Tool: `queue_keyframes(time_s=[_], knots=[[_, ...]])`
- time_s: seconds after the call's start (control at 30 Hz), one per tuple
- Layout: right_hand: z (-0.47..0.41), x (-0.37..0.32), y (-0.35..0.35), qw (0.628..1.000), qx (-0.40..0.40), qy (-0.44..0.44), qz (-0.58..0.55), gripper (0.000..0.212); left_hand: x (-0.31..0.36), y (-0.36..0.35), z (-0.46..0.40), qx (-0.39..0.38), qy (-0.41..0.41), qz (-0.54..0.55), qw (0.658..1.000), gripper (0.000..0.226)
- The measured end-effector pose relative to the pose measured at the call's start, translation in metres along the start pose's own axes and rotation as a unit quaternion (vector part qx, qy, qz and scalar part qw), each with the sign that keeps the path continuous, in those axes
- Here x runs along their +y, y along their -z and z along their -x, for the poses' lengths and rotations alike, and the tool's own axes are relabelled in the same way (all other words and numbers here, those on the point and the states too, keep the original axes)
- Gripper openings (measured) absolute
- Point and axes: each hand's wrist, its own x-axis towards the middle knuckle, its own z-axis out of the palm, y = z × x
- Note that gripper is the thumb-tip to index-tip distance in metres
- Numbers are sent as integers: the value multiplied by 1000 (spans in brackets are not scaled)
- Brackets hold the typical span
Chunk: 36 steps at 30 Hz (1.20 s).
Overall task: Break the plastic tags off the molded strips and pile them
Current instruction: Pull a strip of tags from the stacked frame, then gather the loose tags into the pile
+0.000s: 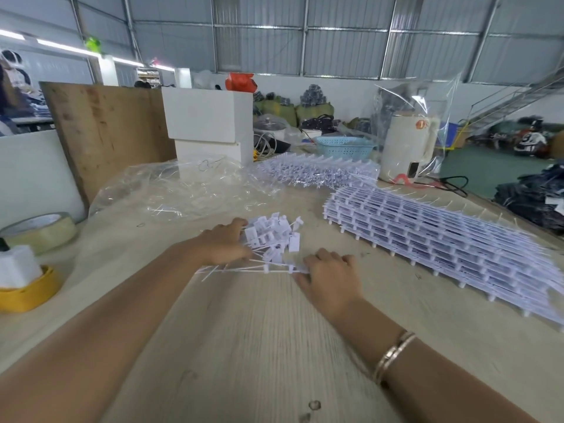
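Left hand (224, 244) on worktop (268, 346), fingers curled round bunch of tags (273, 236), grip pinching them. Strip (244, 270) lies between hands, partly stripped. Right hand (328, 277) clamps strip's end, fingers bent over it. Step: snapping tags off. Next, likely twist free, drop on pile. Unbroken strips stacked (442, 236) right.

No text, brand or number can be read anywhere. The white kettle (407, 145) at the back of the surface (274, 346) bears an orange badge (421, 124), but its mark is too blurred to make out.
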Motion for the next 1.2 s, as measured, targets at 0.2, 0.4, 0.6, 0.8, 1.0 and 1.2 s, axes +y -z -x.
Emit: queue_keyframes(time_s=[0.2,0.4,0.6,0.8,1.0,1.2], knots=[[-27,-14,0,998,5,55,9,44,3,2,-7,-16,-15,80,997,93],[-3,2,-4,982,-134,-8,-135,97,-15,10,-3,-107,6,-83,991,133],[-16,-19,-2,965,-214,44,-146,78,-5,5,-6,-70,-19,-176,982,120],[-26,-12,9,958,34,-74,-277,30,-6,6,-9,-31,-1,-228,973,122],[-68,1,3,829,-45,-163,-533,64,-5,4,-12,-74,-1,-199,977,131],[-74,-44,-8,840,-70,-103,-528,44,-5,1,-20,-65,-17,-146,987,130]])
